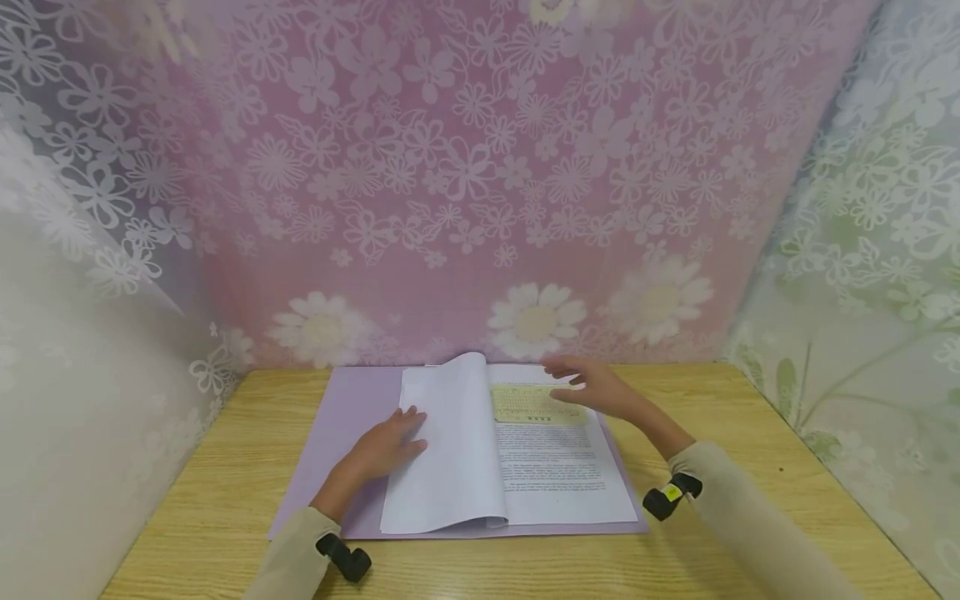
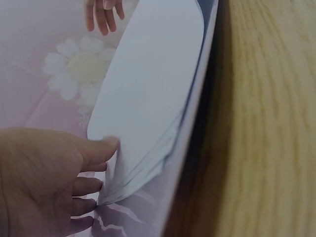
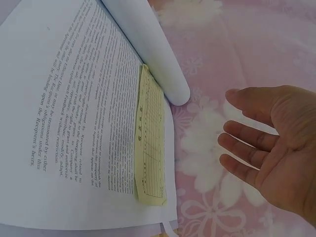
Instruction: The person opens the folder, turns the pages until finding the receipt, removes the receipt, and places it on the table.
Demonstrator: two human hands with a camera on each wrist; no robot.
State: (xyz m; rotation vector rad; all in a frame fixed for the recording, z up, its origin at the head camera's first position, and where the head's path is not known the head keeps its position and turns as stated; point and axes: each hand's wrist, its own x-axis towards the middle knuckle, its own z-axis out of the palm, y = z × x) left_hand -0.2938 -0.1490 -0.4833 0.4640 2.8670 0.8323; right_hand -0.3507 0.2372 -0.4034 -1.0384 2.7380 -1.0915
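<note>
A document of printed sheets point(image 1: 555, 475) lies in an open purple folder point(image 1: 360, 392). Its turned pages point(image 1: 450, 467) bulge up along the fold, blank side up. My left hand point(image 1: 382, 446) rests at the left edge of those pages, its thumb and fingertips touching the paper; in the left wrist view, loose page edges point(image 2: 143, 177) fan out beside the fingers. On the upper right page lies a yellow printed slip point(image 1: 525, 402) with a grid. Above the slip's right end, my right hand point(image 1: 596, 387) hovers with fingers apart, holding nothing.
The folder lies on a wood-grain table point(image 1: 202, 475). Flower-patterned pink wall covering point(image 1: 465, 208) stands right behind the folder, with patterned side panels left and right. Each wrist wears a small black camera, one point(image 1: 345, 558) at the left cuff.
</note>
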